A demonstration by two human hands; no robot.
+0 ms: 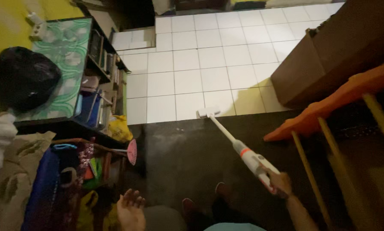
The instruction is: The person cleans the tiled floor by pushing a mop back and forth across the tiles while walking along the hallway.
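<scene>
My right hand [281, 183] grips the handle of a white stick vacuum cleaner [248, 156] with an orange band on its body. Its thin wand slants up and left to a flat white floor head [208, 112], which rests where the dark floor meets the white tiles [192, 64]. My left hand [130, 208] hangs free at the bottom, palm up and fingers spread, holding nothing. My two feet [205, 201] stand on the dark floor [187, 158] between the hands.
A shelf unit with a green patterned top [68, 51] carries a black bag [23, 77] at left. Below it sit cloth piles, a blue bag [46, 188] and a pink swatter [132, 152]. A brown cabinet [329, 55] and an orange-and-yellow rail [329, 113] stand right.
</scene>
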